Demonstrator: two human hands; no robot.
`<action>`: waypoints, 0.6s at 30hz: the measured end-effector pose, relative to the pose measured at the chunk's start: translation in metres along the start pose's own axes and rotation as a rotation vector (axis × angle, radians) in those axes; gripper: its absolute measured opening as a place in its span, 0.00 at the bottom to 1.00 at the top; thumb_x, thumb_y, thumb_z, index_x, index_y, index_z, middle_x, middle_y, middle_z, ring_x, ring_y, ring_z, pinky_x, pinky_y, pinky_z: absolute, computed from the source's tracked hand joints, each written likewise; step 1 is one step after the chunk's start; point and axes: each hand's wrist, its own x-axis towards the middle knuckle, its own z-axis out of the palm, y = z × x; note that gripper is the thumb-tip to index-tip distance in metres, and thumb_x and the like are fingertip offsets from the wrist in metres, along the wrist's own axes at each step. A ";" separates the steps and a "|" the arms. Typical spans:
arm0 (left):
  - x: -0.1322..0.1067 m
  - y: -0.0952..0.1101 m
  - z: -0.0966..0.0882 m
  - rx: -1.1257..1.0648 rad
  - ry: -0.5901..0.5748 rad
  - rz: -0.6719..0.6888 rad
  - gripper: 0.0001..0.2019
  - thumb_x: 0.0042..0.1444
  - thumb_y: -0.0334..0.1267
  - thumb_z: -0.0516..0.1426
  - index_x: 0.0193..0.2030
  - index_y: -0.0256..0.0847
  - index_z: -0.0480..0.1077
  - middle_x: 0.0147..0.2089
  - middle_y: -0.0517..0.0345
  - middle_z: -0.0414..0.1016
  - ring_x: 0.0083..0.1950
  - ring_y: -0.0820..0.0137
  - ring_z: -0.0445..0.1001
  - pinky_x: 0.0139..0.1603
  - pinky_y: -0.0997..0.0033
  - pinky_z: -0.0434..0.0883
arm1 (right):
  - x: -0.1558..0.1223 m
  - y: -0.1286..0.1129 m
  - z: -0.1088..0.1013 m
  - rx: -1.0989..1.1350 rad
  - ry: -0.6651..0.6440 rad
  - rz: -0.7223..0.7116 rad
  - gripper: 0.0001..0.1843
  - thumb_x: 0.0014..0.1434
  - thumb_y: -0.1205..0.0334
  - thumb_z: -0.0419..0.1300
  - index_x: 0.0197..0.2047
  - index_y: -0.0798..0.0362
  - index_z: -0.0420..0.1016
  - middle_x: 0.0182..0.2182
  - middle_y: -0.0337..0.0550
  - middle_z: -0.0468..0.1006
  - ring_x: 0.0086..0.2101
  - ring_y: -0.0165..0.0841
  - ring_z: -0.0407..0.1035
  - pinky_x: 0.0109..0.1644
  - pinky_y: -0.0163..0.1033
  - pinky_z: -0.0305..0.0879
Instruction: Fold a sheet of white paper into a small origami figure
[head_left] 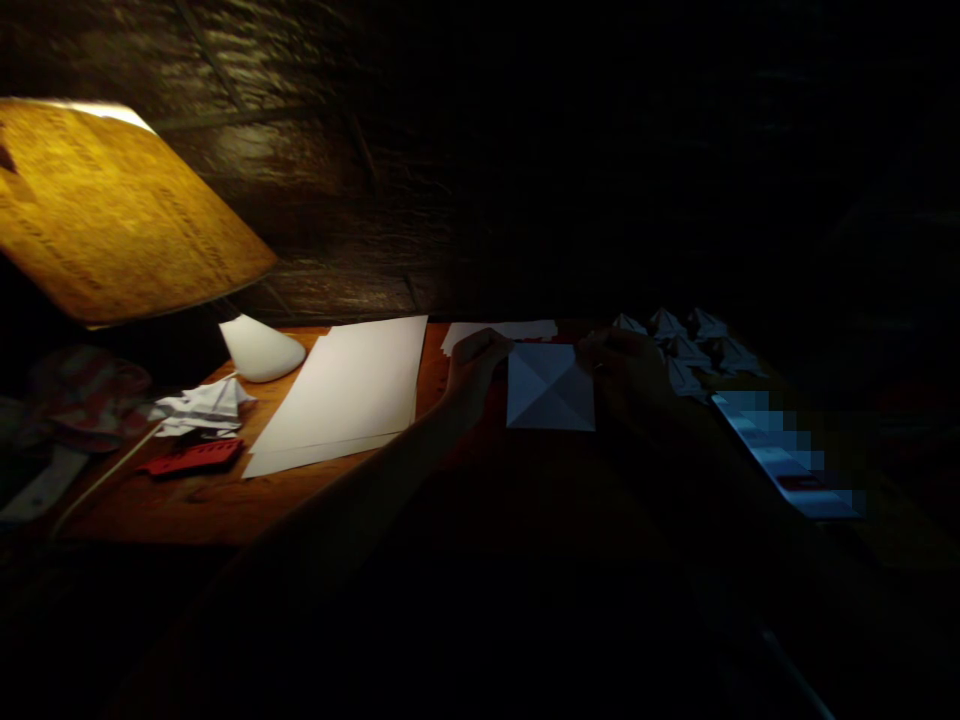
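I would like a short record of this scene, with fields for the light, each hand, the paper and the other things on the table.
Light: dim; a lit lamp shade at left
Left hand: pinches the top left corner of the creased square paper
Right hand: at the paper's top right corner; grip too dark to tell
Paper state: lies on the wooden table, with diagonal creases
Left of hands: large white sheets, red item
Right of hands: folded paper figures

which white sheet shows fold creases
The small square sheet between the left hand and right hand; the large sheets beside it are smooth.
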 end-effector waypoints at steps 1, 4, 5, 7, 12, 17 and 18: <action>0.000 0.000 0.000 0.014 0.004 0.005 0.10 0.47 0.39 0.63 0.25 0.38 0.67 0.26 0.62 0.68 0.29 0.73 0.70 0.29 0.75 0.68 | 0.000 0.000 0.000 0.000 -0.003 0.004 0.09 0.48 0.59 0.69 0.23 0.51 0.74 0.24 0.39 0.75 0.28 0.30 0.67 0.36 0.39 0.63; 0.000 -0.001 0.000 0.051 0.013 0.022 0.08 0.47 0.38 0.62 0.24 0.38 0.67 0.25 0.62 0.66 0.29 0.75 0.69 0.29 0.76 0.66 | 0.000 0.000 0.001 0.002 -0.009 0.008 0.10 0.45 0.58 0.70 0.23 0.51 0.74 0.24 0.39 0.75 0.28 0.31 0.68 0.35 0.39 0.63; -0.001 -0.001 0.000 0.056 0.018 0.020 0.08 0.48 0.38 0.62 0.24 0.38 0.67 0.25 0.62 0.66 0.29 0.75 0.68 0.28 0.76 0.66 | 0.000 0.001 0.001 0.009 -0.008 0.010 0.11 0.45 0.57 0.70 0.23 0.51 0.74 0.24 0.39 0.75 0.28 0.31 0.67 0.34 0.39 0.63; -0.002 0.001 0.001 0.054 0.022 0.006 0.08 0.48 0.38 0.61 0.24 0.39 0.67 0.25 0.63 0.66 0.29 0.75 0.67 0.28 0.76 0.65 | 0.000 0.003 0.002 0.033 -0.007 0.019 0.11 0.44 0.57 0.71 0.23 0.51 0.74 0.24 0.39 0.75 0.28 0.31 0.68 0.34 0.39 0.62; -0.002 0.000 0.001 0.050 0.029 0.009 0.10 0.50 0.38 0.61 0.24 0.39 0.66 0.25 0.62 0.66 0.29 0.74 0.68 0.29 0.76 0.66 | 0.003 0.010 0.001 0.078 -0.027 0.010 0.08 0.46 0.59 0.70 0.24 0.51 0.76 0.24 0.39 0.76 0.29 0.31 0.69 0.36 0.40 0.63; 0.000 -0.004 -0.002 0.066 0.035 0.041 0.09 0.49 0.38 0.62 0.24 0.39 0.67 0.25 0.63 0.65 0.29 0.74 0.67 0.28 0.76 0.65 | 0.004 0.015 0.000 0.086 -0.054 -0.015 0.10 0.47 0.58 0.70 0.24 0.51 0.75 0.24 0.37 0.75 0.28 0.30 0.67 0.36 0.39 0.63; 0.001 -0.004 -0.002 0.069 0.032 0.044 0.08 0.48 0.37 0.62 0.24 0.39 0.67 0.25 0.63 0.65 0.29 0.75 0.67 0.28 0.77 0.65 | 0.005 0.015 0.000 0.083 -0.062 -0.025 0.10 0.47 0.57 0.70 0.24 0.51 0.74 0.24 0.37 0.74 0.27 0.30 0.66 0.35 0.39 0.62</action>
